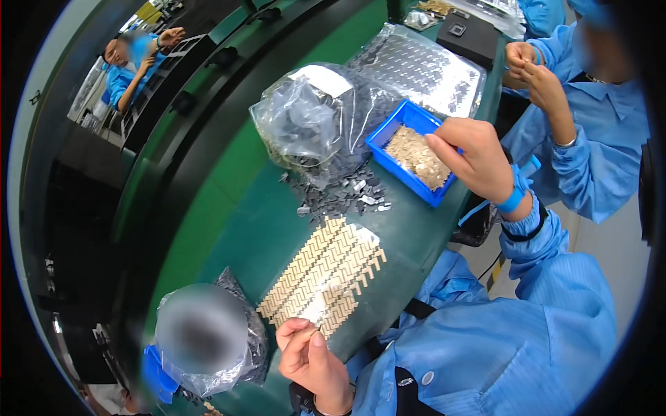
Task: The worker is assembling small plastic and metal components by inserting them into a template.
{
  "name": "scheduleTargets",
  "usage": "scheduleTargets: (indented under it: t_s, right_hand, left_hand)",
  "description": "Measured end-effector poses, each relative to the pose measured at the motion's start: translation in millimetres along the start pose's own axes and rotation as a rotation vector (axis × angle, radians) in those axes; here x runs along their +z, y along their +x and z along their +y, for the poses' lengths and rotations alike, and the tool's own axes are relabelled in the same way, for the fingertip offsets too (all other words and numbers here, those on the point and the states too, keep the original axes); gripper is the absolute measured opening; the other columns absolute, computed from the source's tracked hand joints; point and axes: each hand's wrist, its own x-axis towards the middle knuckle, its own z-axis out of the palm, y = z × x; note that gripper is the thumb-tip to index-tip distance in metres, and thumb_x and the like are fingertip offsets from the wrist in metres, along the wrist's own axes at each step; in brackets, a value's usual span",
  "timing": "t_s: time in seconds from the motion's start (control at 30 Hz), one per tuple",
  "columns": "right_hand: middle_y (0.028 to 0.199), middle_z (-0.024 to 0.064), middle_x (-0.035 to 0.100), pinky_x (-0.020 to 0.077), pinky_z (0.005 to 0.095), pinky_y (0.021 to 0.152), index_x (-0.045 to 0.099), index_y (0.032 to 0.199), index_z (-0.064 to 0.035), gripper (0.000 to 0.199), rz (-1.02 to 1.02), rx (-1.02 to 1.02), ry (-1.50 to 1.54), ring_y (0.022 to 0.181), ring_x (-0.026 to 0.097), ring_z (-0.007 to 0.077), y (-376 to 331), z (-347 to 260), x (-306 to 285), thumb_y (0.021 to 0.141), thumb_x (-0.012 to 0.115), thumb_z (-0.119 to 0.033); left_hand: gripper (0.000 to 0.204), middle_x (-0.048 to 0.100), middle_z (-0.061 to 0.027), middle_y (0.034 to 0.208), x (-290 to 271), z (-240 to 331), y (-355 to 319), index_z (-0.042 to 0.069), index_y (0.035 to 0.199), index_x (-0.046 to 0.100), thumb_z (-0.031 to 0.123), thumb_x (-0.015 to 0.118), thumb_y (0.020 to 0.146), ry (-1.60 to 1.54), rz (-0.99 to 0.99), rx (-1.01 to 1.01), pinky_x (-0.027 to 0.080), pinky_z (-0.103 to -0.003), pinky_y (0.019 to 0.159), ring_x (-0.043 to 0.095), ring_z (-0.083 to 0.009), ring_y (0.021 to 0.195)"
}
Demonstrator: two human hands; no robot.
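Note:
My left hand [316, 364] is at the near end of a mat of pale, L-shaped small pieces [322, 270] laid in a zigzag pattern on the green table. Its thumb and fingertips are pinched together; whatever is between them is too small to name. Over the near side of a blue plastic bin [404, 182] hangs my right hand [475, 156], fingers curled and thumb pressed in. Inside the bin lies a heap of small, pale tan flakes [416, 154]. I cannot see whether the right fingertips hold a piece.
Loose dark grey parts [340, 194] spill from a clear plastic bag [305, 118]. Beyond lies a flat bag of parts [423, 69] beside a black box [468, 38]. Another bag [208, 340] sits at lower left. Co-workers in blue [583, 104] work at right; another person [132, 73] is across.

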Motion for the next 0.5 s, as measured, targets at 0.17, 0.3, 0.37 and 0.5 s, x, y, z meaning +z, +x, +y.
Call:
scheduleTargets:
  t_s: [0.17, 0.3, 0.37, 0.5]
  right_hand:
    - [0.072, 0.0123, 0.056, 0.0454, 0.0371, 0.059, 0.058, 0.078, -0.0034, 0.005, -0.014, -0.097, -0.303, 0.069, 0.057, 0.0307, -2, 27, 0, 0.078, 0.058, -0.009]
    - [0.078, 0.013, 0.059, 0.0463, 0.037, 0.062, 0.059, 0.078, -0.0032, 0.004, -0.143, 0.032, -0.286, 0.072, 0.058, 0.0299, -9, 21, -1, 0.078, 0.059, -0.008]
    - [0.079, 0.0126, 0.059, 0.0462, 0.0361, 0.063, 0.059, 0.078, -0.0029, 0.006, -0.145, -0.011, -0.077, 0.073, 0.058, 0.029, -11, 6, 4, 0.078, 0.059, -0.009]
    - [0.08, 0.0092, 0.06, 0.0444, 0.0334, 0.069, 0.06, 0.08, -0.0028, 0.011, -0.548, -0.138, 0.733, 0.078, 0.057, 0.0253, -20, -51, 28, 0.081, 0.06, -0.014]
  left_hand:
    - [0.012, 0.048, -0.0121, 0.099, 0, 7, 1, 0.001, 0.082, 0.063, 0.0, 0.063, 0.07, 0.427, -0.123, 0.33, 0.041, -0.034, 0.076, 0.049, -0.0228, 0.089]
    - [0.022, 0.05, -0.0084, 0.096, 3, 16, 8, 0.007, 0.086, 0.063, 0.001, 0.065, 0.065, 0.79, -0.278, 0.74, 0.039, -0.038, 0.072, 0.05, -0.0247, 0.084]
    - [0.026, 0.052, -0.0023, 0.095, 6, 18, 12, 0.013, 0.09, 0.063, 0.006, 0.067, 0.065, 0.919, -0.4, 0.911, 0.037, -0.037, 0.073, 0.051, -0.0193, 0.081]
    - [0.024, 0.053, 0.0001, 0.093, 7, 25, 0, 0.014, 0.091, 0.064, 0.009, 0.068, 0.069, 1.014, -0.409, 1.068, 0.034, -0.037, 0.082, 0.051, -0.0134, 0.081]
